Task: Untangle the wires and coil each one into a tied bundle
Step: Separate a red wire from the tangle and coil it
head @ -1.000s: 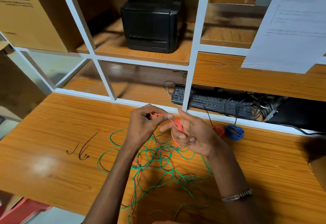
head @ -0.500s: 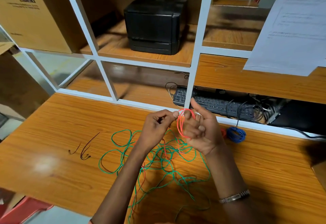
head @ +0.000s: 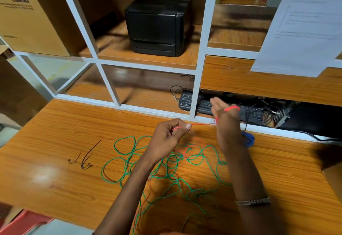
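Red wire [head: 202, 124] runs taut and roughly level between both hands, raised just above the wooden desk [head: 55, 160]. Left hand [head: 171, 135] pinches the wire between thumb and curled fingers; a short red bit shows inside the fist. Right hand [head: 224, 121] stands upright, fingers straight and together, with red turns looped around them near the top, so it serves as the winding form rather than a grip. Hands are apart, the left nearer the camera, the right further back by the white frame [head: 196, 90]. The wire's long axis goes left to right, feeding from the left pinch into the right-hand loops. Below and between the forearms lies the green wire [head: 127, 168], a loose sprawl on the desk, with some thin red strands seemingly mixed in. A small blue bundle [head: 249, 140], apparently already coiled, sits just beyond the right wrist. Judgement: winding the red wire is in progress; the next wrap needs the left hand to carry its end around the right fingers.
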Demonstrator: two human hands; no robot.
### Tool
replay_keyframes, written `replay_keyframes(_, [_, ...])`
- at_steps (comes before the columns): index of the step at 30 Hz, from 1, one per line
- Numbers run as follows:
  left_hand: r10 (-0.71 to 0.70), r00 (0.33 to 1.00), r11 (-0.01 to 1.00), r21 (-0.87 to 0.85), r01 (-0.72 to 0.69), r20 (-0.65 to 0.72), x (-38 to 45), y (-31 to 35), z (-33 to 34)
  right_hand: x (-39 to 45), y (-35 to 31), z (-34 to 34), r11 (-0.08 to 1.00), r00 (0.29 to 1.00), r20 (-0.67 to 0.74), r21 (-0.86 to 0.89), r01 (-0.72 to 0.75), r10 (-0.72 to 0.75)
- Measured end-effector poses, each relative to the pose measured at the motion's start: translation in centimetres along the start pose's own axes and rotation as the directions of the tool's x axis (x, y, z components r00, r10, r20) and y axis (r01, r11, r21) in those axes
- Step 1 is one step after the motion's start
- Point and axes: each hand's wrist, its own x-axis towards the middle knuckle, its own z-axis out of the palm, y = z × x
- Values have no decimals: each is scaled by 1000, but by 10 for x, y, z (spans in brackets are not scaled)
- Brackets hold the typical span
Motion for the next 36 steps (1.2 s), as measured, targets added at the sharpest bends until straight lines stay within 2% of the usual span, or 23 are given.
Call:
replay_keyframes(2, [22,999,999,-41,-24,-41,3,9,1,-15,1,8,944,997,57,-329,-29,51])
replay_keyframes(4, [45,994,998,-39,-49,-99,6,13,-2,-33,-7,14,863,976,130,-497,-89,176])
replay_keyframes(5, [53,990,998,-36,-58,-128,8,14,-3,-38,-9,17,829,940,176,-537,-157,292])
replay_keyframes(7, [46,982,997,-50,-56,-184,9,15,-6,-43,-8,23,784,807,308,-555,-277,503])
replay_keyframes(9, [32,971,997,-55,-47,-236,8,13,-10,-43,-5,24,779,702,424,-549,-303,573])
replay_keyframes(12, [13,954,998,-62,-33,-300,5,11,-18,-38,-4,20,813,603,554,-471,-341,574])
replay_keyframes(14, [-9,949,998,-65,-12,-316,5,7,-21,-36,-6,17,817,482,668,-386,-428,568])
replay_keyframes(17, [-2,958,997,-74,-20,-288,1,7,-19,-36,-11,11,843,337,848,-210,-495,409])
replay_keyframes(19, [21,966,995,-87,-45,-258,-2,10,-18,-40,-16,9,819,291,923,-44,-572,253])
replay_keyframes(21, [18,979,995,-89,-36,-203,-2,11,-15,-39,-19,8,745,319,943,142,-652,99])
replay_keyframes(22, [4,986,996,-85,-18,-165,-1,12,-13,-37,-19,8,700,369,929,245,-671,29])
replay_keyframes(25, [-31,999,999,-31,30,-12,3,8,-7,-31,-19,14,542,586,809,512,-667,-43])
replay_keyframes(27, [-40,996,998,46,36,76,4,0,-3,-29,-21,16,437,710,703,648,-623,-30])
replay_keyframes(28, [-49,993,996,85,40,104,3,-4,-2,-29,-23,17,423,772,635,703,-571,-12])
replay_keyframes(30, [-55,987,991,126,36,148,0,-7,0,-29,-28,18,458,879,476,776,-433,24])
replay_keyframes(33, [-75,967,990,131,43,244,-3,-11,-1,-27,-36,20,488,941,337,819,-301,15])
replay_keyframes(34, [-94,954,990,131,59,284,-4,-10,-1,-26,-39,19,539,950,311,802,-259,-7])
replay_keyframes(36, [-109,942,992,100,81,318,-6,-7,-2,-23,-41,20,738,965,257,661,-134,-55])
